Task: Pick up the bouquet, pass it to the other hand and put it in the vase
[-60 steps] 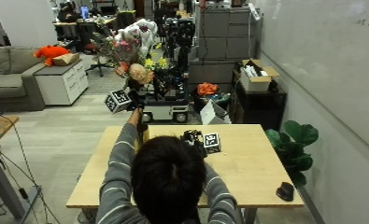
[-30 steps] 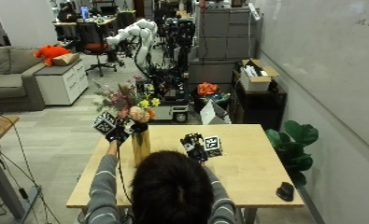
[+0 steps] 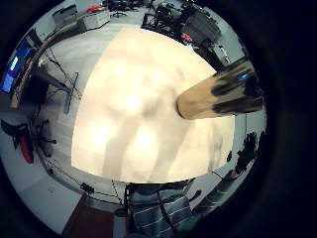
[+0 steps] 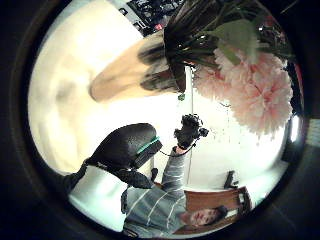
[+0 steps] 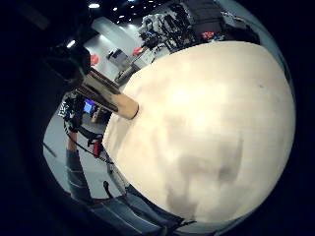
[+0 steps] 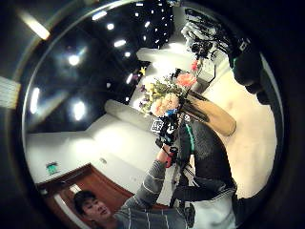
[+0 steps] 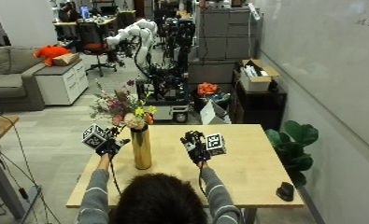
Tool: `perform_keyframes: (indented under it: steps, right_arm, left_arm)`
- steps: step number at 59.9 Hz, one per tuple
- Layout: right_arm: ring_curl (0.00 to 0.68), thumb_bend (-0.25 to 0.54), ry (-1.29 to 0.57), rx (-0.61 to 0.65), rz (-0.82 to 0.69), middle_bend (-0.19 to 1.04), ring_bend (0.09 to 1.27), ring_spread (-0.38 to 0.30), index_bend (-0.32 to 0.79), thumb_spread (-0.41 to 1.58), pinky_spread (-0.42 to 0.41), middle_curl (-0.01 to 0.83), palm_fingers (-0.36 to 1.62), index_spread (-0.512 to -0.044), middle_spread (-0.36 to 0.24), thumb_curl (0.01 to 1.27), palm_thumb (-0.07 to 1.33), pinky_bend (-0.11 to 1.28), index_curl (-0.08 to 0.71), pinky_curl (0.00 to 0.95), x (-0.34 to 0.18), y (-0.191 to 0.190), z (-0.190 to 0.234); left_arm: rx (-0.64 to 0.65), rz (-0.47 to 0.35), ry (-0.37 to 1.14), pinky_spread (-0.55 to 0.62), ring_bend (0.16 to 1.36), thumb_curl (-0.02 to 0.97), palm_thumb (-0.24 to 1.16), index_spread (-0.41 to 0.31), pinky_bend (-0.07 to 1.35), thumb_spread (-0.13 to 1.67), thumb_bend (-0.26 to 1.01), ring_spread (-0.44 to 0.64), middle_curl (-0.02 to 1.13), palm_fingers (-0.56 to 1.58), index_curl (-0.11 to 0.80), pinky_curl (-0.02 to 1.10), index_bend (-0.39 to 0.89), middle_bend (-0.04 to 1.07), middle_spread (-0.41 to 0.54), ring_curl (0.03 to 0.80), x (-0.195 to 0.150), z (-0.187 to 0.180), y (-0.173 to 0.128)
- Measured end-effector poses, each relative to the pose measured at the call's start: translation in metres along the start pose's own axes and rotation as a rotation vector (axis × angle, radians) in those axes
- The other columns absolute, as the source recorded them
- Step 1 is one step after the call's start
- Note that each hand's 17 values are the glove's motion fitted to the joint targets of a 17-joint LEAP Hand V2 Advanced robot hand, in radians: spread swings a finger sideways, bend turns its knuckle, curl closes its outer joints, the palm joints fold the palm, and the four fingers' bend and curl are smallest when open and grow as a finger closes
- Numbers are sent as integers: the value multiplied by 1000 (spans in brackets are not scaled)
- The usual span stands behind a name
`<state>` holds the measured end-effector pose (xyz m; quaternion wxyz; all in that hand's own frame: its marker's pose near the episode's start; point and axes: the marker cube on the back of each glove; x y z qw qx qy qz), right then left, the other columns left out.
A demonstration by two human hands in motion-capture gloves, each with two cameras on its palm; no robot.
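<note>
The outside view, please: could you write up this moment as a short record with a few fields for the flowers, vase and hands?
bouquet: mixed pink, yellow and red flower bouquet, stems down inside the vase
vase: tall cylindrical golden metal vase, upright on the light wooden table
left hand: black-gloved left hand, raised beside the vase, holding nothing
right hand: black-gloved right hand, raised above the table, apart from the vase, empty
task state: bouquet placed in the vase
</note>
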<state>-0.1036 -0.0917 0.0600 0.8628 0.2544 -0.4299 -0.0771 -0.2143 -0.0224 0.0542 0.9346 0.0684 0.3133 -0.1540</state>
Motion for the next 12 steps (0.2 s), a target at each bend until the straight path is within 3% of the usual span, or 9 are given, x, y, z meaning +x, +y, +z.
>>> perform_keyframes:
  steps: [4, 8, 9, 12]
  right_arm:
    - [412, -19, 70, 19, 69, 190, 427, -119, 116, 1112, -44, 415, 1023, -190, -48, 409, 718, 221, 279, 361, 8, -2, -5]
    - [412, -19, -19, 40, -204, 189, 424, -119, 117, 1113, -44, 414, 1025, -189, -46, 409, 719, 219, 280, 362, -6, -12, -4]
    - [412, -19, -37, 35, -209, 192, 423, -119, 115, 1113, -44, 416, 1026, -189, -46, 410, 719, 218, 279, 363, -8, -12, -4]
    - [412, -19, 3, 25, -52, 191, 421, -119, 114, 1115, -43, 416, 1028, -189, -45, 410, 721, 218, 279, 363, 0, -9, -4]
  left_arm:
    - [69, -75, -49, 460, 542, 339, 241, 210, 327, 796, -36, 473, 289, -123, 110, 293, 92, 185, 392, 262, 0, -3, 2]
    - [-36, -87, 38, 452, 544, 339, 241, 206, 315, 797, -36, 471, 292, -116, 110, 295, 93, 189, 386, 262, 0, 10, -7]
    - [-68, -94, 63, 451, 544, 339, 241, 205, 314, 798, -36, 471, 292, -116, 110, 295, 93, 189, 382, 262, 3, 10, -3]
    - [-144, -143, 90, 448, 542, 338, 241, 204, 309, 798, -36, 470, 292, -113, 112, 297, 99, 187, 377, 262, 12, 6, 16]
